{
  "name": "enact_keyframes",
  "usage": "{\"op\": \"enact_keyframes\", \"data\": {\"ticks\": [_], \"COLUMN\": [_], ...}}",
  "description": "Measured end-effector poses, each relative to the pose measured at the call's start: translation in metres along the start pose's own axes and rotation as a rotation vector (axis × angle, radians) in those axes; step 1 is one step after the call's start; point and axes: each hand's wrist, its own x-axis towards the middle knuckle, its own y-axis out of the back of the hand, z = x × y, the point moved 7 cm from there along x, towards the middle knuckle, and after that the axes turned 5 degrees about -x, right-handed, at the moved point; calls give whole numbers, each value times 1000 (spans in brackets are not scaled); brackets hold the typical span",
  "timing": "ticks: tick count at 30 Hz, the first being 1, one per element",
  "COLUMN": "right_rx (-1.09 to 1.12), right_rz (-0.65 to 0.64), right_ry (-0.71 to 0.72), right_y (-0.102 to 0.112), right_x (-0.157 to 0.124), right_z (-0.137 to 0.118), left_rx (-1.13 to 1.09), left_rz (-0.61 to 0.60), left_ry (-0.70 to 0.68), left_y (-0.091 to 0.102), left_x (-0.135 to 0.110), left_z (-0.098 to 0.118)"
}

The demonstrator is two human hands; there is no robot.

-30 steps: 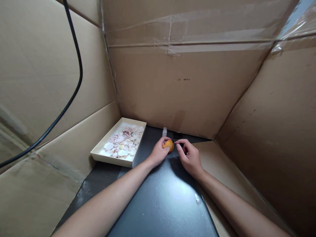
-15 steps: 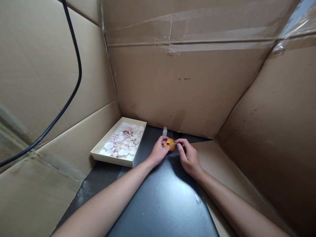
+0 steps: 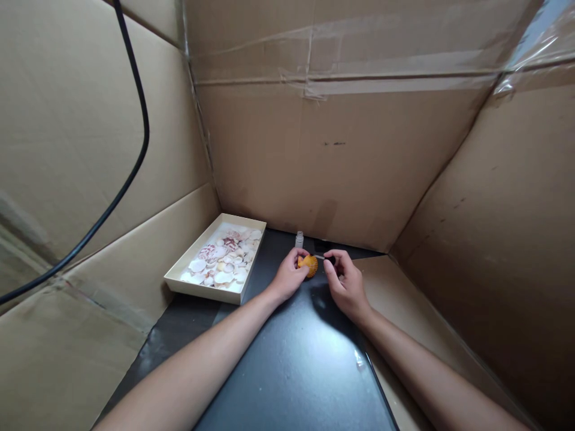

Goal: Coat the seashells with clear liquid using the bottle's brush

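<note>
My left hand (image 3: pixel 287 276) grips a small orange shell (image 3: pixel 309 264) between thumb and fingers, just above the black mat (image 3: pixel 287 365). My right hand (image 3: pixel 345 282) is closed in a pinch on a thin brush-like stick (image 3: pixel 320 257) whose tip touches the shell's right edge. A small clear bottle (image 3: pixel 299 239) stands upright directly behind the shell, near the back wall.
A shallow cream tray (image 3: pixel 203 290) with several white and pink-marked shells lies to the left on the mat. Cardboard walls (image 3: pixel 341 155) enclose the space at back, left and right. A black cable (image 3: pixel 135 155) hangs across the left wall.
The stick in my right hand has swept across the shell's top and now sits at its right edge. My left hand has tilted the shell slightly. Tray and bottle are unmoved.
</note>
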Motion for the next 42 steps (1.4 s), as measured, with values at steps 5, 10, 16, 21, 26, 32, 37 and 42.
{"op": "enact_keyframes", "data": {"ticks": [5,10,16,21,26,32,37,42], "right_rx": [-17,-6,-72,4,-37,30,-11,21], "right_rz": [-44,-17,16,-33,19,-11,54,8], "right_ry": [11,21,-3,54,10,50,15,39], "right_y": [-4,0,2,-1,2,0,4,0], "right_x": [-1,-1,0,-1,-1,-2,-1,-2], "right_z": [-1,-3,0,-6,-2,-5,-3,-4], "left_rx": [-11,-34,-21,-43,-108,-196,-221,-231], "left_rz": [0,1,25,24,27,27,40,62], "left_ry": [13,72,85,75,85,104,96,100], "left_y": [-1,-1,1,1,3,2,4,5], "left_x": [-1,-2,-3,-1,-1,-1,0,-1], "left_z": [2,2,3,2,0,-1,1,-1]}}
